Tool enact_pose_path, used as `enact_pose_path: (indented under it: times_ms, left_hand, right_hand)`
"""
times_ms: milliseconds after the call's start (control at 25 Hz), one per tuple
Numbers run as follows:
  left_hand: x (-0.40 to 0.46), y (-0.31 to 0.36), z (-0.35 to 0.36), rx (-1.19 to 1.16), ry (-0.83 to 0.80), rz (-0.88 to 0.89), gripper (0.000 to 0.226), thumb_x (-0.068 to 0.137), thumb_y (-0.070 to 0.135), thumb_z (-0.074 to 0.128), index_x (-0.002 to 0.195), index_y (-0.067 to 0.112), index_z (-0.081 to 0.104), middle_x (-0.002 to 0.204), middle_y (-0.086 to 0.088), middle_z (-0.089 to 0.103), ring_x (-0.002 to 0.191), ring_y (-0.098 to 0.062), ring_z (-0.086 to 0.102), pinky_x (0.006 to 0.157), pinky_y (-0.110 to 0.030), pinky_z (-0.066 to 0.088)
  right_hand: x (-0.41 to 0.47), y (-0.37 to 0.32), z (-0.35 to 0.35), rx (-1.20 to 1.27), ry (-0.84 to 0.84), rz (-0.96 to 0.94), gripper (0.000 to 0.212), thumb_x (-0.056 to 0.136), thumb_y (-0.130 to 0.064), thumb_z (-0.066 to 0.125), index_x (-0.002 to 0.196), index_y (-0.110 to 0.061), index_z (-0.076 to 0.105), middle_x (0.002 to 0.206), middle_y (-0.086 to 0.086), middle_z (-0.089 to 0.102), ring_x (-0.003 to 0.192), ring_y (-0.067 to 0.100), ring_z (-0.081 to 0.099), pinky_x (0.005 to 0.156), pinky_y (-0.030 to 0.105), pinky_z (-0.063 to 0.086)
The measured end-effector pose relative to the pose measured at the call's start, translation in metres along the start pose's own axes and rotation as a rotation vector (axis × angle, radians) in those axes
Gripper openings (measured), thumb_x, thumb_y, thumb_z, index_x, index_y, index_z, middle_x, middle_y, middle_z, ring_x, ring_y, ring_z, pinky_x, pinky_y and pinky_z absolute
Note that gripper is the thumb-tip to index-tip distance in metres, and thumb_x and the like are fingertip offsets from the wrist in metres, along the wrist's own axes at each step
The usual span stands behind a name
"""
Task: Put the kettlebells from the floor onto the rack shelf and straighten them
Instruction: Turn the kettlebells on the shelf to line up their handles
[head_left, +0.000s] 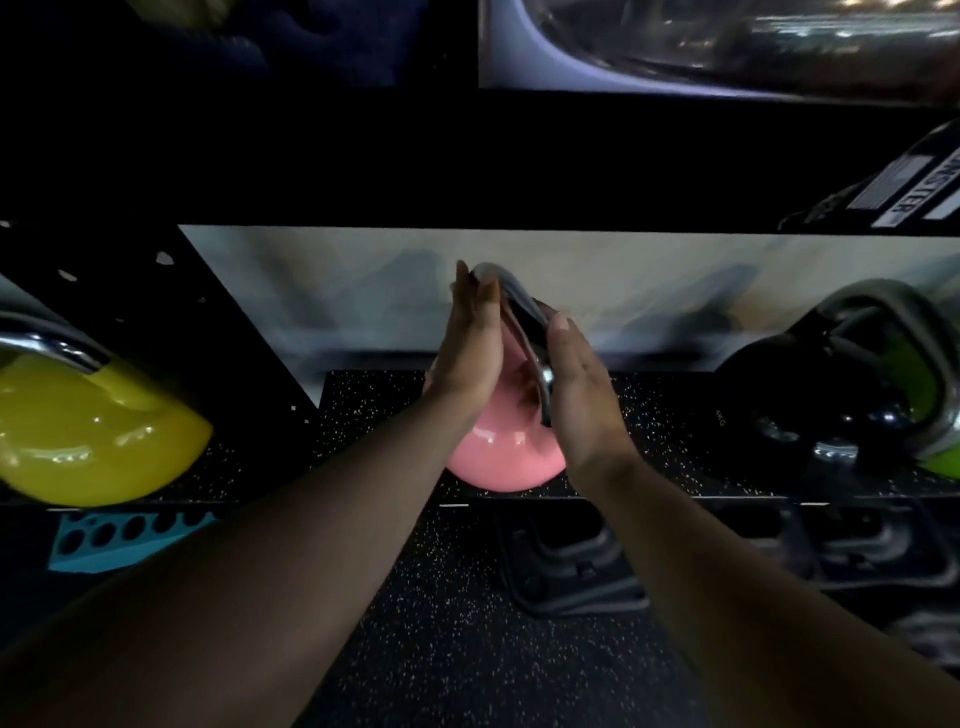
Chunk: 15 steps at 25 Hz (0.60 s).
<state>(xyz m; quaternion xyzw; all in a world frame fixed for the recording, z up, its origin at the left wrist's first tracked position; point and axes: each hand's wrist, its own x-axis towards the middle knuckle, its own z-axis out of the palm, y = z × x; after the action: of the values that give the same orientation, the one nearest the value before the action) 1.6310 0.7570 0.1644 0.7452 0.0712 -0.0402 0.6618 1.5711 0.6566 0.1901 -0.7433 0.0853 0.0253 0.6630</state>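
A pink kettlebell (493, 457) with a steel handle stands on the speckled rack shelf (675, 457) in the middle of the head view. My left hand (470, 343) presses flat against the left side of its handle, fingers straight and pointing up. Against the handle's right side lies my right hand (579, 395), palm inward, fingers extended. Neither hand wraps the handle. Left on the same shelf sits a yellow kettlebell (88, 441). At the shelf's right end a black kettlebell (810, 395) stands in front of a green one (914, 374).
A dark upper shelf beam (467, 166) runs across just above the hands. Below the shelf, black weights (571, 566) sit on the speckled floor (447, 623), and a blue perforated block (124, 535) lies at lower left. A labelled black weight (904, 187) rests on the upper shelf at right.
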Motion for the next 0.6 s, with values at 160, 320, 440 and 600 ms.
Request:
enact_pose_path:
  times_ms: [160,320,440,600]
  left_hand:
    - [0.031,-0.004,-0.012,-0.035,-0.109,-0.064,0.106,0.075,0.092,0.025,0.151,0.017,0.032,0.152,-0.024,0.04,0.137,-0.039,0.045,0.117,-0.053,0.033]
    - [0.025,0.003,-0.016,-0.119,-0.112,-0.107,0.082,0.089,0.076,0.03,0.154,0.026,0.03,0.161,-0.006,0.032,0.147,-0.019,0.033,0.124,-0.041,0.021]
    - [0.023,0.001,-0.012,-0.196,-0.074,-0.037,0.055,0.106,0.048,0.024,0.157,0.028,0.021,0.165,-0.001,0.022,0.15,-0.015,0.024,0.125,-0.038,0.017]
    - [0.028,-0.007,-0.011,-0.195,-0.069,-0.011,0.057,0.103,0.053,0.026,0.154,0.027,0.028,0.162,-0.004,0.029,0.148,-0.017,0.03,0.123,-0.039,0.022]
  right_hand:
    - [-0.004,0.005,0.032,0.085,-0.032,0.003,0.048,0.104,-0.051,0.021,0.148,-0.039,0.038,0.139,-0.007,0.057,0.125,0.005,0.05,0.097,0.013,0.043]
    - [-0.003,0.01,0.046,0.137,0.01,0.004,0.049,0.104,-0.051,0.022,0.151,-0.04,0.033,0.149,-0.012,0.048,0.132,0.0,0.045,0.102,0.008,0.04]
    - [-0.003,0.012,0.047,0.192,0.015,0.02,0.05,0.104,-0.052,0.022,0.151,-0.04,0.033,0.152,-0.014,0.044,0.128,-0.007,0.048,0.103,0.008,0.039]
    - [-0.005,0.008,0.044,0.179,0.013,-0.009,0.05,0.106,-0.044,0.023,0.153,-0.032,0.031,0.152,-0.011,0.044,0.122,-0.012,0.049,0.1,0.004,0.039]
